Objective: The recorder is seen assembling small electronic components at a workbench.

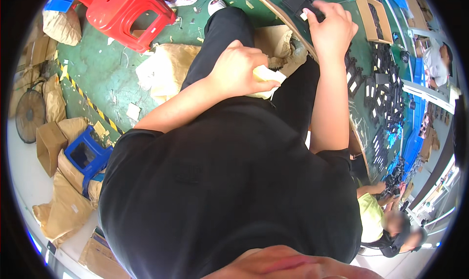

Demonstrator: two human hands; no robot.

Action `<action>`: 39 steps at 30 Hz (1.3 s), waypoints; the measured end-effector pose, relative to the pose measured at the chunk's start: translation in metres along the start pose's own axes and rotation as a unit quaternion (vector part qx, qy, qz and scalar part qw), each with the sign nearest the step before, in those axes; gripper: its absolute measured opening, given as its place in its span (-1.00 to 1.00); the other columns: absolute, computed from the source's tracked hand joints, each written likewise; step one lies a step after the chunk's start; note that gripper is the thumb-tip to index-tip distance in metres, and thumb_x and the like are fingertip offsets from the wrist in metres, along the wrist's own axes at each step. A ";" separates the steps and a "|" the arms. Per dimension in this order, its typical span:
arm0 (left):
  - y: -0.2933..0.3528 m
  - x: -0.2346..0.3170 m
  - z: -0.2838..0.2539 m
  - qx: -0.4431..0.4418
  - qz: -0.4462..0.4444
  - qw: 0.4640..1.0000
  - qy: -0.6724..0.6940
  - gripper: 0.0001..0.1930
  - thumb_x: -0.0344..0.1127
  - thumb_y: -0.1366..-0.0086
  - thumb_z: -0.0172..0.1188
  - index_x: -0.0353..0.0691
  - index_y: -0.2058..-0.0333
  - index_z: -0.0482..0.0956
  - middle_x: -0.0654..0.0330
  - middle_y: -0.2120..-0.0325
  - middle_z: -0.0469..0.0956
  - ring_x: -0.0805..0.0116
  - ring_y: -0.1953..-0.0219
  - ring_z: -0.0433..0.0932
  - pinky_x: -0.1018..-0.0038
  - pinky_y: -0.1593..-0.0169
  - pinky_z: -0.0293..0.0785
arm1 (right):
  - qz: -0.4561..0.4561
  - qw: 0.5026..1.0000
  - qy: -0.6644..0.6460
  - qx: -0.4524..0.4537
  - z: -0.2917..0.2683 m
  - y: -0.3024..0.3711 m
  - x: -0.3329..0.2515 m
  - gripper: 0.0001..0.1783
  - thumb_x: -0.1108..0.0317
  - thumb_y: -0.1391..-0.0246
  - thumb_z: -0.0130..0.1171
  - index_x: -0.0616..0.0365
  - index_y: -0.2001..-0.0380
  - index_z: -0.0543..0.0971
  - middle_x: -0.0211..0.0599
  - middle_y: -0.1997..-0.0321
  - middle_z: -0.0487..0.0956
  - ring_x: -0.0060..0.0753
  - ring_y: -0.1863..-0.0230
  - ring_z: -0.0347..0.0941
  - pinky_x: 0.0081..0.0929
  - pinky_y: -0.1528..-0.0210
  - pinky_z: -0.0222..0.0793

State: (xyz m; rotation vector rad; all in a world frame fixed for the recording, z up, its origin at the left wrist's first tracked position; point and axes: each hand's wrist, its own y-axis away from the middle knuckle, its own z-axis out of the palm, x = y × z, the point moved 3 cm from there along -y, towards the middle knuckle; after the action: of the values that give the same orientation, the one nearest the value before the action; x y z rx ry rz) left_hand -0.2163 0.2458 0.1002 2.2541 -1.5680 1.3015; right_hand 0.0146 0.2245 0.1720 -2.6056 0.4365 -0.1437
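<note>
Held over my lap, my left hand (238, 70) is closed around a pale yellow wad of paper or label sheets (266, 75), its loose edges sticking out past the thumb. My right hand (333, 29) reaches out over the worktable at the upper right. Its fingers are bent and slightly smeared. A small white label-like piece (304, 15) sits at the tip of its thumb. Just beyond the fingers lies a flat black plastic part (296, 2) on the green tabletop; I cannot tell whether the hand touches it.
An open cardboard box (373, 20) and many black parts (383, 91) cover the table on the right. Beyond my knees are a red stool (124, 12) and a paper sack (171, 71). A blue stool (89, 152) stands left. Other people (373, 215) work at the lower right.
</note>
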 end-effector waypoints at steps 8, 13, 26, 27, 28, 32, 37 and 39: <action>-0.006 0.009 -0.009 0.014 0.027 1.000 0.007 -0.53 0.10 0.05 0.62 -0.16 0.47 0.63 0.27 0.52 0.57 0.24 0.45 0.57 0.36 0.19 0.31 | -0.045 0.999 -0.028 0.011 -0.006 0.000 0.013 -0.85 0.17 -0.14 0.43 -0.08 0.27 0.82 -0.55 0.10 0.70 -0.33 -0.02 0.55 -0.20 -0.15 0.25; -0.006 0.008 -0.016 0.040 0.039 0.998 -0.005 -0.51 0.14 0.09 0.63 -0.15 0.49 0.65 0.29 0.54 0.57 0.27 0.46 0.59 0.35 0.21 0.32 | -0.043 0.946 -0.320 -0.043 -0.058 0.027 -0.017 -0.89 0.39 -0.10 0.43 0.18 0.35 0.73 -0.35 0.23 0.69 -0.23 0.17 0.57 -0.36 0.01 0.48; -0.005 0.005 0.000 0.033 0.051 0.998 0.002 -0.50 0.09 0.16 0.63 -0.17 0.54 0.59 0.25 0.57 0.52 0.21 0.48 0.54 0.35 0.24 0.29 | 0.000 0.904 -0.393 -0.166 -0.049 0.110 -0.037 -0.84 0.50 0.08 0.47 0.17 0.35 0.74 -0.28 0.05 0.67 -0.17 -0.02 0.53 -0.27 -0.12 0.47; -0.005 0.006 0.001 0.029 0.054 0.998 -0.011 -0.51 0.09 0.17 0.61 -0.17 0.54 0.59 0.25 0.59 0.50 0.21 0.50 0.53 0.35 0.24 0.29 | 0.015 0.895 -0.412 -0.171 -0.047 0.114 -0.038 -0.83 0.51 0.09 0.47 0.17 0.35 0.74 -0.27 0.05 0.66 -0.17 -0.01 0.53 -0.28 -0.11 0.47; -0.004 0.007 0.003 0.026 0.055 0.998 -0.026 -0.52 0.09 0.18 0.59 -0.16 0.54 0.59 0.25 0.61 0.47 0.20 0.51 0.51 0.35 0.23 0.29 | 0.028 0.884 -0.432 -0.176 -0.044 0.115 -0.040 -0.83 0.53 0.10 0.46 0.18 0.35 0.73 -0.26 0.05 0.66 -0.17 -0.01 0.53 -0.29 -0.11 0.48; -0.004 0.012 0.008 -0.052 -0.014 0.994 -0.099 -0.55 0.11 0.16 0.54 -0.13 0.51 0.63 0.28 0.52 0.51 0.24 0.37 0.54 0.27 0.11 0.30 | -0.008 0.905 -0.405 -0.131 -0.047 0.116 -0.047 -0.86 0.56 0.11 0.44 0.22 0.47 0.64 -0.25 0.10 0.64 -0.15 0.06 0.52 -0.26 -0.06 0.48; 0.005 0.024 0.017 0.044 0.003 0.985 -0.169 -0.64 0.00 0.01 0.43 -0.07 0.30 0.70 0.36 0.23 0.58 0.27 0.01 0.49 -0.15 -0.24 0.13 | -0.002 0.918 -0.382 -0.104 -0.036 0.120 -0.059 -0.82 0.57 0.11 0.43 0.24 0.54 0.56 -0.26 0.13 0.63 -0.11 0.07 0.53 -0.23 -0.05 0.46; 0.005 0.025 0.019 0.072 0.015 0.983 -0.166 -0.71 -0.08 -0.01 0.40 -0.06 0.30 0.70 0.36 0.22 0.63 0.31 0.02 0.50 -0.18 -0.28 0.11 | 0.040 0.910 -0.401 -0.099 -0.033 0.119 -0.058 -0.84 0.59 0.04 0.44 0.25 0.51 0.60 -0.26 0.10 0.64 -0.28 0.05 0.56 -0.39 -0.04 0.48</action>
State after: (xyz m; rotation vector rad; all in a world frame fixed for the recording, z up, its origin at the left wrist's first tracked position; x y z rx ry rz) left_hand -0.2069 0.2162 0.1037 2.6609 -1.6584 1.1227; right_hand -0.0795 0.1306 0.1418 -2.5436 0.2546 1.0094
